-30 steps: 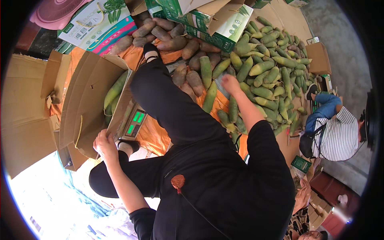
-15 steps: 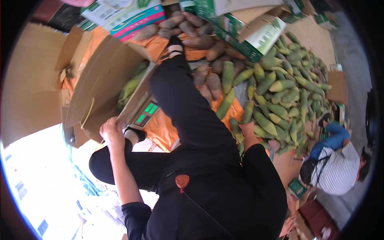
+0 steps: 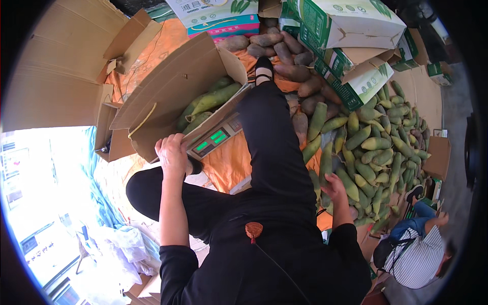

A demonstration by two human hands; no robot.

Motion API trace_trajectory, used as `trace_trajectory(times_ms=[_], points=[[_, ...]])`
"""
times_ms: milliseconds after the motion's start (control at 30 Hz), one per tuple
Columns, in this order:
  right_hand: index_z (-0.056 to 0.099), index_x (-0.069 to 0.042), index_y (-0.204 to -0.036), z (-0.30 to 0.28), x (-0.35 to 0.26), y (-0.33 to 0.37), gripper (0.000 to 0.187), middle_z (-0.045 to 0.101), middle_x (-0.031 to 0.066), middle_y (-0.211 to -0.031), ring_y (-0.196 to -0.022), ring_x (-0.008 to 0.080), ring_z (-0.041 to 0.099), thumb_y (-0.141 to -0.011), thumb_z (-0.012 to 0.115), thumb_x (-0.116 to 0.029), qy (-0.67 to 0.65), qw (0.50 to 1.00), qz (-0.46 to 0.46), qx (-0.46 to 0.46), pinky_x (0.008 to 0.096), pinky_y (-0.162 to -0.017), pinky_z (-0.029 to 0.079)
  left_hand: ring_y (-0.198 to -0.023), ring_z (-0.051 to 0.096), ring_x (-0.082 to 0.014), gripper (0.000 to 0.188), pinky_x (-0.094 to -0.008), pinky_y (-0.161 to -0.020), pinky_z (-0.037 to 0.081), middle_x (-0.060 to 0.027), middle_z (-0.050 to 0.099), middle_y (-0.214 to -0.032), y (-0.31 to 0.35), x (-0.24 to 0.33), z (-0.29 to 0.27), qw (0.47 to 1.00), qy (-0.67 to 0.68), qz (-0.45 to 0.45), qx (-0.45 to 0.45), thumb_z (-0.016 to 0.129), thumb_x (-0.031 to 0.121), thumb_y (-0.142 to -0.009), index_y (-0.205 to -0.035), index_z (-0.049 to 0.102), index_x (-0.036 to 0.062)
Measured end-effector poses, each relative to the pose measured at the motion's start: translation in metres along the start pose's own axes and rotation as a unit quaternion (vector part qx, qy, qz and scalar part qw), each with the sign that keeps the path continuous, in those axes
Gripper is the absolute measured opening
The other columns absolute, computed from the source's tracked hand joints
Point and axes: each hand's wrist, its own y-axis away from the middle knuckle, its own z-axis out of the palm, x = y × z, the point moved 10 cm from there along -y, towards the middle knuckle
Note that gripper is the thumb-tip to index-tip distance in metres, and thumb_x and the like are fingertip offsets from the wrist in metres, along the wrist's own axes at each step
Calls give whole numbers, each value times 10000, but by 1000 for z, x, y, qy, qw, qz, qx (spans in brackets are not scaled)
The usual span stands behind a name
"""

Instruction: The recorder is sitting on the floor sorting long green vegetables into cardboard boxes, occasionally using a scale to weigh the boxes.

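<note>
My left hand (image 3: 172, 151) is closed over the near edge of an open cardboard box (image 3: 168, 86). Several green radishes (image 3: 216, 99) lie inside that box, which rests on a scale (image 3: 216, 138) with a lit green display. My right hand (image 3: 335, 189) is beside the near left edge of a large heap of green radishes (image 3: 371, 145), its fingers parted and nothing held in them. One long green radish (image 3: 326, 160) stands just beyond its fingertips; whether they touch it I cannot tell.
Darker reddish-brown radishes (image 3: 292, 72) lie on an orange sheet (image 3: 218, 168) around my foot. Green-and-white cartons (image 3: 351, 30) are stacked at the far right, with a pink-and-blue carton (image 3: 223, 25) at the far middle. A person in a striped top (image 3: 414, 256) crouches at the right.
My right hand has let go of the green radish it was on and drawn slightly back, its fingers loosening. My left hand stays on the box edge. The whole view has shifted.
</note>
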Motion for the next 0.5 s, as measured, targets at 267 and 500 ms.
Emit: trace_trajectory(times_ms=[267, 500], points=[[454, -32, -1340, 155, -188, 101, 668, 564, 61, -1215, -1115, 178, 529, -719, 695, -94, 242, 910, -306, -143, 311, -935, 425, -905, 582, -284, 124, -447, -916, 375, -91, 615, -856, -3, 4, 4, 1000, 19, 4, 1, 633, 104, -769, -892, 622, 90], [528, -25, -1278, 368, -274, 213, 539, 571, 61, -1203, -1102, 155, 521, -760, 640, -128, 410, 746, -420, -313, 285, -960, 391, -916, 583, -295, 184, -437, -911, 381, -99, 630, -882, 4, -2, 1, 1000, 4, -5, 2, 627, 80, -748, -932, 628, 79]])
